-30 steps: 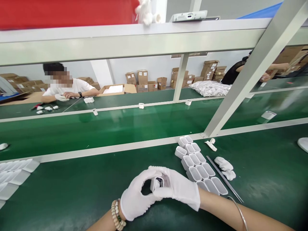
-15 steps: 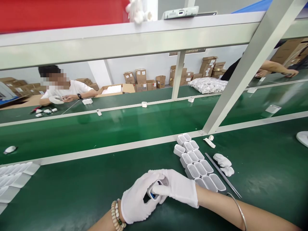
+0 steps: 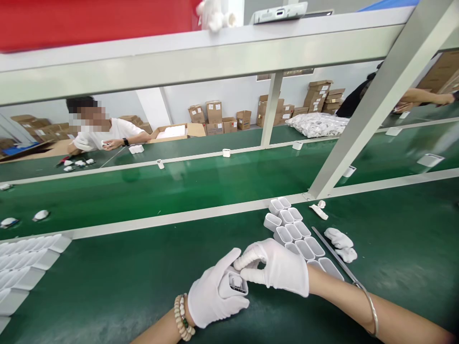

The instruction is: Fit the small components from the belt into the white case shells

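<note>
My left hand (image 3: 211, 296), in a white glove, is closed around a small white plastic housing (image 3: 225, 286). The housing's open end faces me, and a white part and dark slots show inside it. My right hand (image 3: 278, 267), also gloved, has its thumb and fingers drawn together at the housing's upper right edge. What those fingertips pinch, if anything, is hidden. Just beyond the right hand stand rows of open white housings (image 3: 294, 231) on the green table (image 3: 143, 282).
Tweezers (image 3: 333, 253) and crumpled white gloves (image 3: 340, 243) lie at right. More white housings (image 3: 32, 267) stand at the left edge. A green conveyor (image 3: 193, 184) carrying white parts runs behind a metal rail, with a slanting post (image 3: 358, 129) at right. Two co-workers sit or stand beyond.
My right hand has drawn back to the right from inside the housing's opening, uncovering it. The left hand keeps hold of the housing. White parts on the conveyor have shifted rightward.
</note>
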### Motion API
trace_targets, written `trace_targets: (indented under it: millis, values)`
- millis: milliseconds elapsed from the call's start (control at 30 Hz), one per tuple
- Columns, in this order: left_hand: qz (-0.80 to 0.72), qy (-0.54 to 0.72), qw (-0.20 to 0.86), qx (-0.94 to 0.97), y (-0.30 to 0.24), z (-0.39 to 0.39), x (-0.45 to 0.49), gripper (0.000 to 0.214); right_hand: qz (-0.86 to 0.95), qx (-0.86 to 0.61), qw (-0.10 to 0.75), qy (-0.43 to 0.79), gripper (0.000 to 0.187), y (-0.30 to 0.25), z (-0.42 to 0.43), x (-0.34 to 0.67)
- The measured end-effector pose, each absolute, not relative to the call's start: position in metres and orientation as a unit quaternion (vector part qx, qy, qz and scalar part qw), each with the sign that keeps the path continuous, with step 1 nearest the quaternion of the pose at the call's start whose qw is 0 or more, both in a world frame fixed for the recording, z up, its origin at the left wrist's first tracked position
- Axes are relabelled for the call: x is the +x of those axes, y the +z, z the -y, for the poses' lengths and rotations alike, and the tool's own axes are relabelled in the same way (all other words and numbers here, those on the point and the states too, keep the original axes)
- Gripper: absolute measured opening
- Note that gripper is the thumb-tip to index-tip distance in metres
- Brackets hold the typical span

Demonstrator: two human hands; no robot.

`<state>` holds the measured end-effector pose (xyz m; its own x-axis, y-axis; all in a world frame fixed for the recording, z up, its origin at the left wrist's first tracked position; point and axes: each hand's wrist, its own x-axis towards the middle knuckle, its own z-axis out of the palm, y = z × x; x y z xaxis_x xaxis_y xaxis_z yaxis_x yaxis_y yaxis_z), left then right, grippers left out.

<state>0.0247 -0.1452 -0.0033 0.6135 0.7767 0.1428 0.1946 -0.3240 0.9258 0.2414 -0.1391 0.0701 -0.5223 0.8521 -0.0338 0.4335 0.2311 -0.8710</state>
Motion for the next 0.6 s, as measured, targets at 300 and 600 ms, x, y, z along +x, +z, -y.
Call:
trace_targets:
  millis: [300, 600]
  values:
    - [-0.323, 0.26, 0.366, 0.833, 0.001, 0.145, 0.024, 0.088, 0.77, -0.454, 0.214, 0.394, 0.022, 0.076, 0.145, 0.232]
    - [-0.295, 0.258, 0.443, 0.806, -0.006, 0.145, 0.026, 0.1, 0.637, -0.439, 0.211, 0.597, 0.035, 0.067, 0.134, 0.242]
